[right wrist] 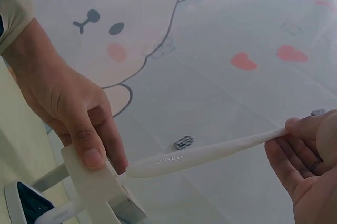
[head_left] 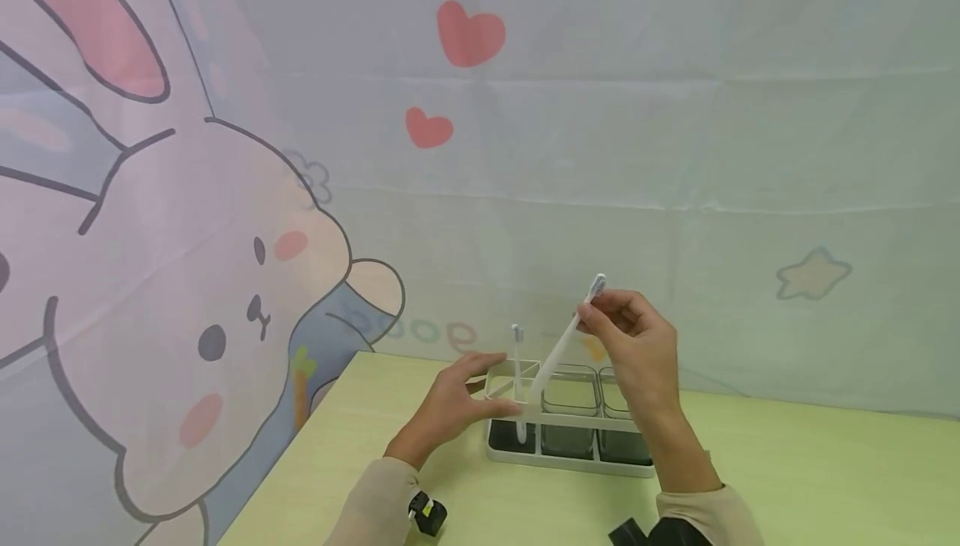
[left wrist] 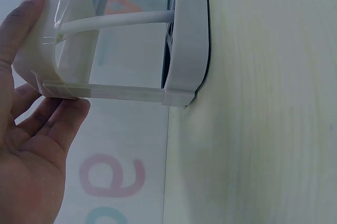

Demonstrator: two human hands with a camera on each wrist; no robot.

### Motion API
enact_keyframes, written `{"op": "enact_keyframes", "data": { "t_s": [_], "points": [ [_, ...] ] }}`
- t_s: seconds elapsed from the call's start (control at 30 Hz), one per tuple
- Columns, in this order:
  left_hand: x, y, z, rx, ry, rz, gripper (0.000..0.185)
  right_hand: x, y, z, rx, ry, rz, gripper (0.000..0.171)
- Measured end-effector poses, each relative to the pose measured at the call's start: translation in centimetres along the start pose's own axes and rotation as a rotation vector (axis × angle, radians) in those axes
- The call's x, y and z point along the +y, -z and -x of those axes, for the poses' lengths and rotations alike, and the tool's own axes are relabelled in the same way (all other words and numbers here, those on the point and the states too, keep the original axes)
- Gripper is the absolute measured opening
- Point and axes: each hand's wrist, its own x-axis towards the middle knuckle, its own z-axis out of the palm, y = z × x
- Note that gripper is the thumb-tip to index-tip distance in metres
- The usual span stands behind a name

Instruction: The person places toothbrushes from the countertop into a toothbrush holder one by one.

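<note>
From the head camera, your left hand (head_left: 457,404) grips the left end of the white rack (head_left: 570,438), thumb on its near rail and fingers over the top. Your right hand (head_left: 637,346) pinches a white toothbrush (head_left: 558,346) near its bristle end, above the rack; the brush slants down and left, its handle tip dipping into the rack's leftmost slot. A second toothbrush (head_left: 517,363) stands upright in that same slot, just left of the slanted one. Clear cups (head_left: 572,392) sit in the rack to the right of both brushes.

Your left wrist camera adds what the head view hides: the rack's base (left wrist: 187,40) lies at the very edge of the table (left wrist: 263,129), and your fingertips (left wrist: 26,8) wrap the rack's upper frame, with a brush stem (left wrist: 121,20) crossing inside.

Your right wrist camera shows printed lettering on the slanted brush's handle (right wrist: 200,155), and your left thumb (right wrist: 87,150) pressed flat on the rack's frame, right beside the handle tip.
</note>
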Motion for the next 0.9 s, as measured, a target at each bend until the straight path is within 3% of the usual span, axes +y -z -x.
{"op": "enact_keyframes", "data": {
  "t_s": [0.37, 0.9],
  "points": [
    [0.3, -0.2, -0.1, 0.005, -0.006, -0.008, 0.072, 1.3, -0.3, -0.2, 0.01, -0.016, 0.007, 0.02],
    [0.2, 0.0, -0.1, -0.005, -0.014, -0.017, 0.074, 3.7, -1.5, 0.5, -0.081, -0.11, 0.115, 0.019]
  ]
}}
